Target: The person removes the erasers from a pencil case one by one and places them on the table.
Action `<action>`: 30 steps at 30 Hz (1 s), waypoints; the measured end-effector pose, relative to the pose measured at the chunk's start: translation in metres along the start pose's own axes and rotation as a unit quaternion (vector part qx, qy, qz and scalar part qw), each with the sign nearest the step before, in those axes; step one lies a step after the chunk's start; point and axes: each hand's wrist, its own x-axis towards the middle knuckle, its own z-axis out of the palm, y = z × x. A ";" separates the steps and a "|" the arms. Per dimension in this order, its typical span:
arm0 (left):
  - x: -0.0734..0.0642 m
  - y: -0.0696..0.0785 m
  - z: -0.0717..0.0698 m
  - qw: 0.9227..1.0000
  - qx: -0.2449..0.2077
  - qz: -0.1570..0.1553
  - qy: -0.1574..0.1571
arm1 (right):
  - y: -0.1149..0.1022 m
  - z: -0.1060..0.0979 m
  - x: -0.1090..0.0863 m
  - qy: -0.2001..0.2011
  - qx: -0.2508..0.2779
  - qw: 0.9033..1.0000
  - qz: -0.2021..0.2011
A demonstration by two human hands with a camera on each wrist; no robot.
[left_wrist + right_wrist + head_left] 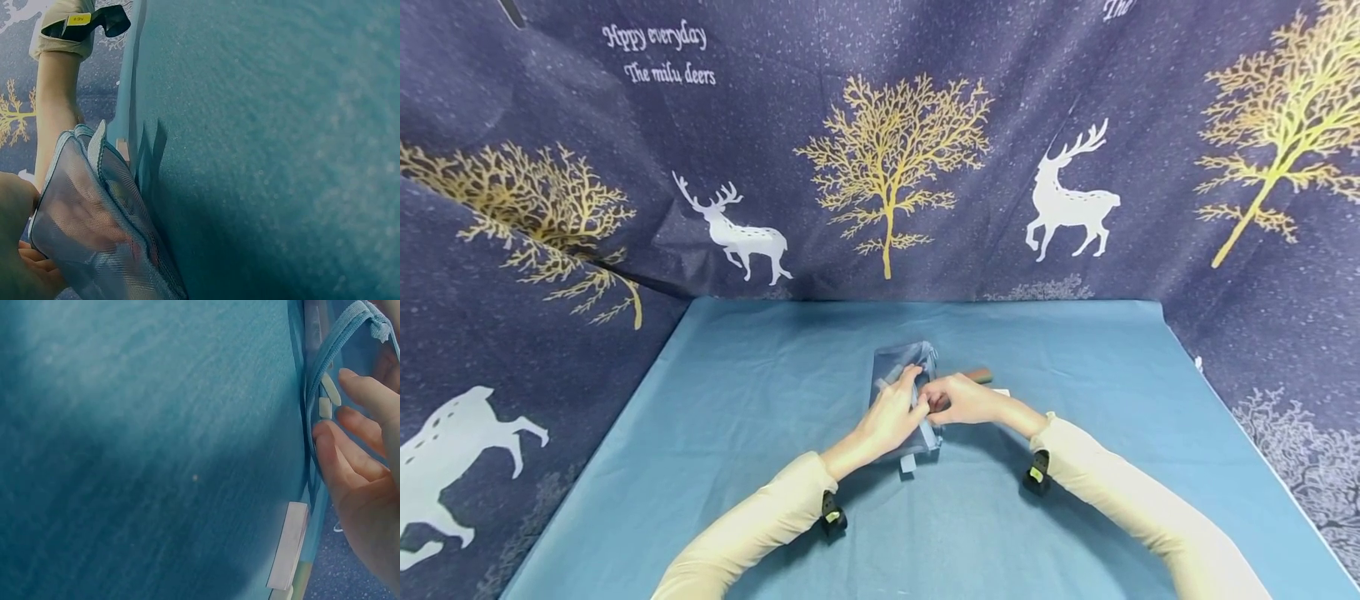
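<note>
A blue mesh zip pouch [887, 360] lies near the middle of the cloth, its zipped edge to the right. My left hand [891, 412] lies over it. In the left wrist view, that hand's fingers [42, 265] curl around the edge of the pouch [94, 275]. My right hand [966, 400] is at the zipped edge, close to the left thumb. In the right wrist view, its half-bent fingers [359, 428] are at the mouth, beside the blue zip tape [340, 328]. Small pale pieces [326, 407] show there. Whether these fingers pinch anything is hidden.
Right of the pouch lie a brown bar-shaped item [979, 375] and a white block [1002, 392], also seen as a pale block [289, 547] in the right wrist view. A small pale piece [907, 465] sits at the pouch's near end. Blue cloth [760, 400] covers the table.
</note>
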 end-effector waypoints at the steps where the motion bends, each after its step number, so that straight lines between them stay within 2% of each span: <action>1: 0.000 0.000 0.000 1.000 0.000 0.001 0.001 | 0.000 0.000 0.000 0.000 -0.002 1.000 0.002; 8: 0.000 -0.001 0.001 1.000 -0.002 -0.006 0.001 | 0.004 0.005 0.003 -0.004 -0.012 1.000 0.003; 14: 0.000 -0.003 0.001 1.000 0.008 0.008 0.008 | 0.000 0.007 0.004 -0.016 0.002 1.000 0.015; 18: -0.001 -0.004 0.001 1.000 0.009 0.014 0.010 | 0.000 0.008 0.005 -0.023 -0.008 1.000 0.018; 30: 0.000 -0.005 0.003 1.000 -0.011 0.009 -0.006 | -0.007 0.010 0.008 -0.030 -0.040 0.999 0.014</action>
